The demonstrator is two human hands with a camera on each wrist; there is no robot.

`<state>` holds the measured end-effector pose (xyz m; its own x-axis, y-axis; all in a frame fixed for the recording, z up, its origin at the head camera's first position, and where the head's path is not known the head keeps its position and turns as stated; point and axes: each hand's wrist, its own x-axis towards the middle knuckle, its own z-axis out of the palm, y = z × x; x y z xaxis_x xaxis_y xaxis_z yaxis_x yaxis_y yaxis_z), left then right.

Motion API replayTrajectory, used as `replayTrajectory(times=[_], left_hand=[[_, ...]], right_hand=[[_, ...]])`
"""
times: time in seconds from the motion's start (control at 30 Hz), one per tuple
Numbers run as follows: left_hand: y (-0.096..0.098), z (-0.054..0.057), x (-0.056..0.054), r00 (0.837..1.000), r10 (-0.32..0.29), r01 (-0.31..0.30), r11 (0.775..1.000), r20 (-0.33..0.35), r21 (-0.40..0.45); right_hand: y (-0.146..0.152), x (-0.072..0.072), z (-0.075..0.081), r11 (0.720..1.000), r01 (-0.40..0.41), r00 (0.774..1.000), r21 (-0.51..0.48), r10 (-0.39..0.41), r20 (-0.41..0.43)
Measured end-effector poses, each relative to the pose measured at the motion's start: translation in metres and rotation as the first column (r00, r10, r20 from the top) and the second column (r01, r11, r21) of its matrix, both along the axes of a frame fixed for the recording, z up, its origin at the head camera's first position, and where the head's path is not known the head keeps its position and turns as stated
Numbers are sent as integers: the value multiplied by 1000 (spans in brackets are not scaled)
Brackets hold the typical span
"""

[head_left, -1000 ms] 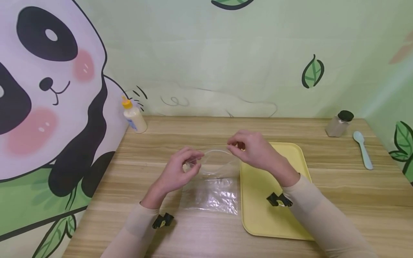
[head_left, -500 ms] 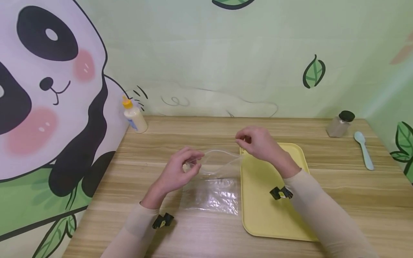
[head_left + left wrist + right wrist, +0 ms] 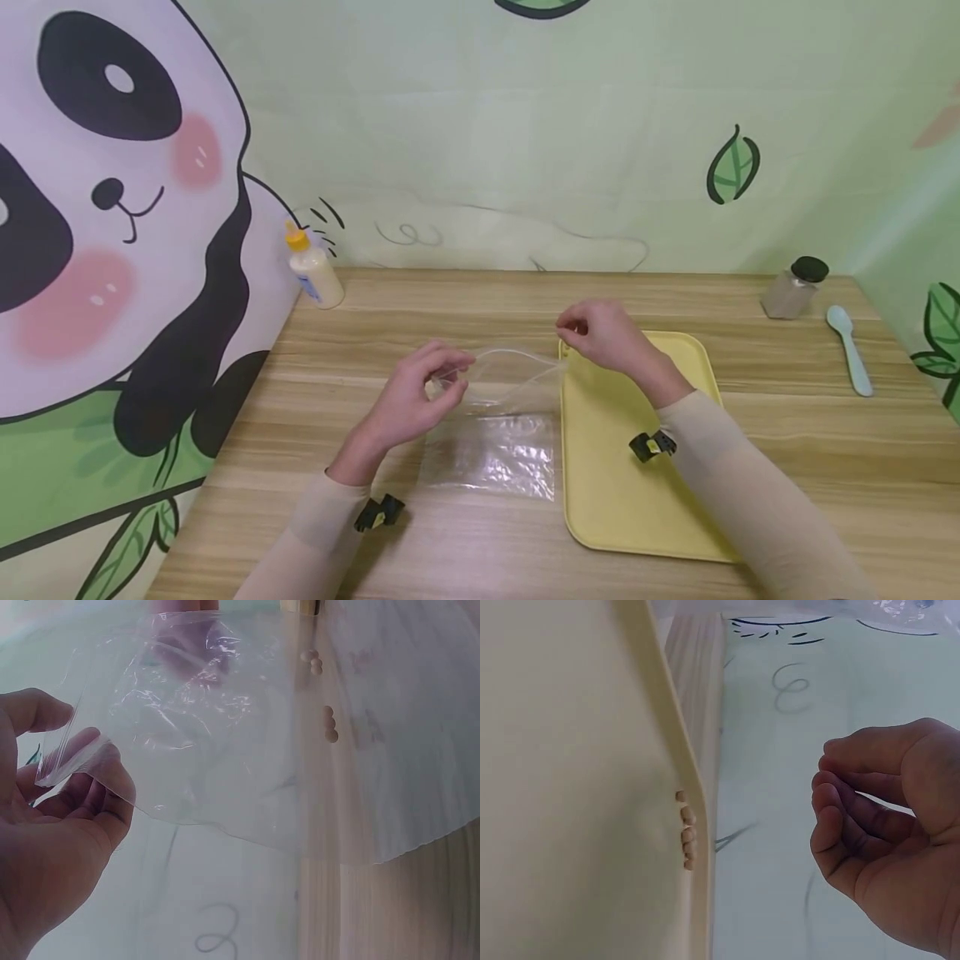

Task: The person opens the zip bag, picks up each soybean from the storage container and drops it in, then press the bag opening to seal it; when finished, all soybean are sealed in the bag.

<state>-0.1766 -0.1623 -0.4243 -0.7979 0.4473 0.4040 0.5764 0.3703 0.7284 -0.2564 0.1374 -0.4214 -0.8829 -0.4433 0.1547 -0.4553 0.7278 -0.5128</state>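
Two bare hands work over a wood-grain table [image 3: 322, 433]. The left hand [image 3: 408, 404] curls around the left edge of a clear, thin plastic bag [image 3: 491, 454], gripping it; the bag's mouth gapes, its body just left of a pale yellow, round-cornered rectangular tray [image 3: 637, 508]. Thumb and fingertips drawn together, the right hand [image 3: 603, 333] hovers at the tray's far left corner, where small tan round beads [image 3: 688, 835] line the inner rim. More such beads show through the bag in the left wrist view; whether inside it or behind, I cannot tell. Farther back stand a cream bottle with an orange cap [image 3: 317, 279] and a black-lidded clear jar [image 3: 787, 296], beside a light-blue spoon [image 3: 850, 354].
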Motion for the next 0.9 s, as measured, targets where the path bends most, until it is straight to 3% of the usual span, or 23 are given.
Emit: replayTrajectory(times=[0.37,0.9], left_hand=[[-1,1,0,1000,7,-7,1000,-12,-1],[-1,1,-1,1000,-5,6,1000,-21,9]], right_hand=[[3,-12,-25,999,2,999,34,-3,46],[2,-15,-37,990,-2,998,144,-6,56]])
